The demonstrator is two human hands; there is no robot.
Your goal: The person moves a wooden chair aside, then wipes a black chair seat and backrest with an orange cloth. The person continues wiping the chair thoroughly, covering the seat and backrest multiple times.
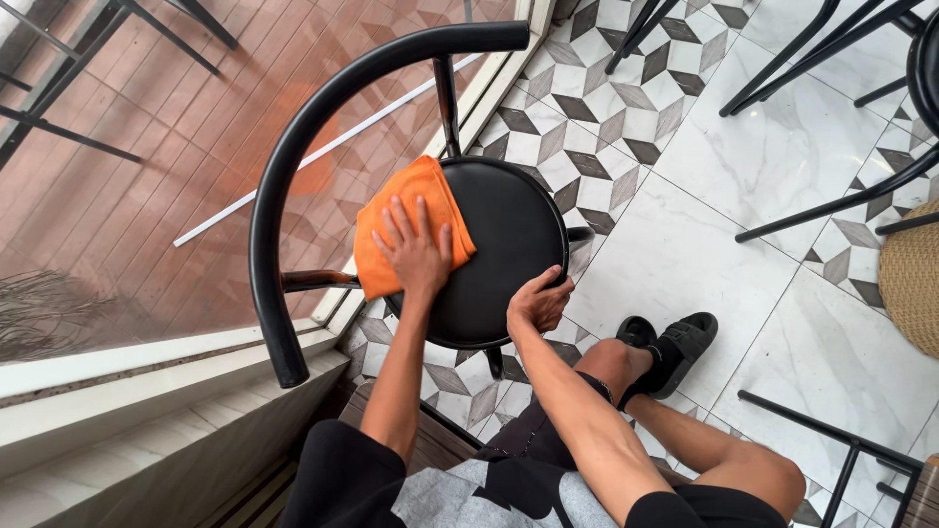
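A black chair with a round seat (509,235) and a curved black backrest (293,147) stands below me by a glass wall. My left hand (416,249) lies flat, fingers spread, on an orange cloth (391,215) that covers the seat's left edge. My right hand (538,303) grips the seat's near right rim with curled fingers. My knees and a foot in a black sandal (675,347) show to the right of the chair.
A glass wall (147,147) with a pale sill (147,391) runs along the left. The floor (763,166) has marble and geometric tiles. Black legs of other furniture (831,59) stand at top right, a woven round seat (915,279) at the right edge, a black frame (841,450) at bottom right.
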